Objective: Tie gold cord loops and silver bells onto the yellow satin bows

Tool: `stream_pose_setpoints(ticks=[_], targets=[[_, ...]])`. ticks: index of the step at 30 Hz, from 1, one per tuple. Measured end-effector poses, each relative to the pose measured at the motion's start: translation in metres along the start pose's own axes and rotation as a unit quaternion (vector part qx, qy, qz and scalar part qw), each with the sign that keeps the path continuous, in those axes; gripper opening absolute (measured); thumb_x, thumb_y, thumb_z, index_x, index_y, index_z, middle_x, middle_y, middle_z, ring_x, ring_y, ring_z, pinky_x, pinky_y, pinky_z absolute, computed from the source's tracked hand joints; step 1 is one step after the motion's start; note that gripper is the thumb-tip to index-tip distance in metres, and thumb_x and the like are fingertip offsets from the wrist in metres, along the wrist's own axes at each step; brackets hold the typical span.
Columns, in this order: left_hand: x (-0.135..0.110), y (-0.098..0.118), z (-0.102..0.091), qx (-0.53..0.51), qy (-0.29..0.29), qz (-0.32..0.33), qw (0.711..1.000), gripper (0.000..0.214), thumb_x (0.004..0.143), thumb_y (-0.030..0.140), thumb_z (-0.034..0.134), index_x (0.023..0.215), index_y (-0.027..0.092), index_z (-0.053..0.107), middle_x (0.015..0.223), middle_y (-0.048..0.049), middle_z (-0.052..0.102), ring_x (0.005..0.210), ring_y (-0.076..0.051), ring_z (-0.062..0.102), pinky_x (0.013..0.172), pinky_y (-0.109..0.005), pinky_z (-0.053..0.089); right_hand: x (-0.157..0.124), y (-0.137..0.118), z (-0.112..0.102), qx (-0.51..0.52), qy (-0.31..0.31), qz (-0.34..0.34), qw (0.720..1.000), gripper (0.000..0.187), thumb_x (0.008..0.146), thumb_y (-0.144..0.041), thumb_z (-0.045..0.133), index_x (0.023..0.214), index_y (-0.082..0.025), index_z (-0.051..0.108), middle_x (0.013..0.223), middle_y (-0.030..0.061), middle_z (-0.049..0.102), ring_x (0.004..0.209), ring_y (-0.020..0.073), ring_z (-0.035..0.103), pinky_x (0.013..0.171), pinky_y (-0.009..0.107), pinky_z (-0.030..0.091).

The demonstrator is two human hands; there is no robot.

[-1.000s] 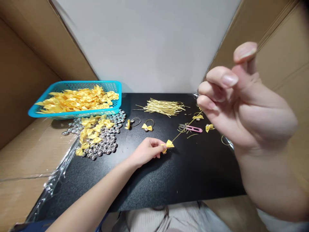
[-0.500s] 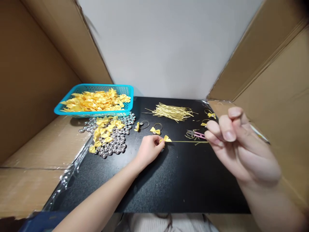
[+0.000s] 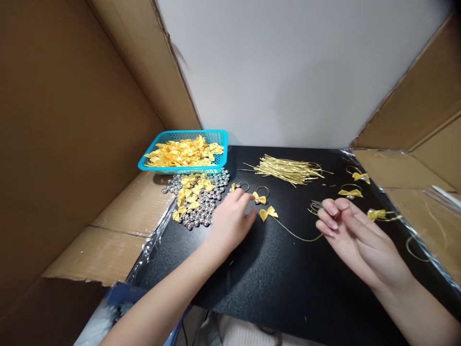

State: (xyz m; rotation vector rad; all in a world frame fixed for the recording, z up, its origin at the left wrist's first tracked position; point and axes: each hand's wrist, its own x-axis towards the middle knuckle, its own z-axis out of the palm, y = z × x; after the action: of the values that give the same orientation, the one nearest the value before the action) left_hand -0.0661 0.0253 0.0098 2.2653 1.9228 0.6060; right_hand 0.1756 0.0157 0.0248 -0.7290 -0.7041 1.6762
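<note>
A yellow ribbon bow (image 3: pixel 269 213) lies on the black table, with a gold cord (image 3: pixel 295 235) trailing from it in a slack curve to my right hand (image 3: pixel 360 240). That hand is raised, thumb and forefinger pinched together; the cord's far end disappears behind its curled fingers. My left hand (image 3: pixel 230 221) holds nothing, its thumb apart from the bent fingers. Its fingertips are close to a finished bow with a silver bead and gold loop (image 3: pixel 260 198). A second looped bow (image 3: pixel 233 187) is partly behind that hand. Snips (image 3: pixel 317 203) are mostly hidden by my right hand.
A turquoise basket (image 3: pixel 144 163) of yellow bows stands at the back left. Silver beads (image 3: pixel 198 218) and loose bows (image 3: pixel 187 197) lie before it. A bundle of gold cords (image 3: pixel 288 168) is at the back. Looped bows (image 3: pixel 350 193) line the right; cardboard walls (image 3: pixel 108 96) flank the table.
My left hand has let go of the bow and moved back toward the looped bows. The cord has gone from taut to slack. My right hand is lower, and the view has shifted right.
</note>
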Motion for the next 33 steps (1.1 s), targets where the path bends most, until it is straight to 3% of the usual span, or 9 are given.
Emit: stream_pose_setpoints(ticks=[4, 8, 13, 17, 24, 33], targets=[[-0.015, -0.046, -0.039, 0.113, -0.061, -0.045, 0.991, 0.016, 0.082, 0.035, 0.063, 0.09, 0.022, 0.066, 0.099, -0.0061, 0.064, 0.099, -0.027, 0.061, 0.081, -0.037, 0.05, 0.0, 0.009, -0.003, -0.017, -0.001, 0.018, 1.0, 0.015, 0.081, -0.03, 0.072, 0.076, -0.02, 0.062, 0.077, -0.001, 0.033, 0.063, 0.0102, 0.028, 0.052, 0.018, 0.037], [-0.028, -0.072, -0.04, 0.153, -0.092, -0.055, 0.982, 0.023, 0.085, 0.04, 0.057, 0.091, 0.021, 0.067, 0.095, -0.0073, 0.064, 0.095, -0.027, 0.061, 0.081, -0.037, 0.049, 0.001, 0.017, 0.0, -0.041, 0.002, 0.033, 0.999, 0.017, 0.076, -0.034, 0.077, 0.076, -0.02, 0.065, 0.076, -0.0008, 0.036, 0.062, 0.0096, 0.028, 0.051, 0.018, 0.035], [-0.028, -0.068, -0.026, 0.178, -0.079, -0.046, 0.98, 0.023, 0.086, 0.039, 0.055, 0.092, 0.02, 0.068, 0.096, -0.0079, 0.065, 0.095, -0.028, 0.063, 0.077, -0.037, 0.05, 0.001, 0.022, 0.001, -0.051, 0.015, 0.032, 0.998, 0.019, 0.073, -0.034, 0.079, 0.075, -0.02, 0.067, 0.075, -0.0009, 0.039, 0.06, 0.0084, 0.029, 0.051, 0.017, 0.035], [-0.024, -0.066, -0.03, 0.189, -0.079, -0.026, 0.978, 0.027, 0.086, 0.04, 0.056, 0.099, 0.02, 0.067, 0.099, -0.0083, 0.067, 0.097, -0.029, 0.064, 0.078, -0.037, 0.05, 0.001, 0.024, -0.001, -0.043, 0.017, 0.037, 0.998, 0.018, 0.074, -0.034, 0.079, 0.075, -0.02, 0.068, 0.075, -0.0009, 0.042, 0.06, 0.0079, 0.03, 0.052, 0.017, 0.035], [-0.026, -0.065, -0.035, 0.206, -0.116, -0.022, 0.971, 0.024, 0.088, 0.038, 0.052, 0.09, 0.023, 0.071, 0.097, -0.0055, 0.071, 0.092, -0.027, 0.068, 0.073, -0.035, 0.05, 0.002, 0.026, -0.001, -0.022, 0.015, 0.045, 0.999, 0.02, 0.07, -0.033, 0.082, 0.074, -0.02, 0.068, 0.071, -0.0022, 0.042, 0.057, 0.0065, 0.029, 0.05, 0.016, 0.033], [-0.026, -0.072, -0.032, 0.209, -0.108, 0.0, 0.972, 0.028, 0.09, 0.036, 0.048, 0.094, 0.021, 0.073, 0.095, -0.0061, 0.076, 0.087, -0.027, 0.07, 0.072, -0.034, 0.05, 0.0, 0.027, -0.002, -0.038, 0.013, 0.041, 0.998, 0.021, 0.07, -0.033, 0.082, 0.074, -0.019, 0.067, 0.07, -0.0028, 0.044, 0.056, 0.0063, 0.03, 0.051, 0.019, 0.03]])
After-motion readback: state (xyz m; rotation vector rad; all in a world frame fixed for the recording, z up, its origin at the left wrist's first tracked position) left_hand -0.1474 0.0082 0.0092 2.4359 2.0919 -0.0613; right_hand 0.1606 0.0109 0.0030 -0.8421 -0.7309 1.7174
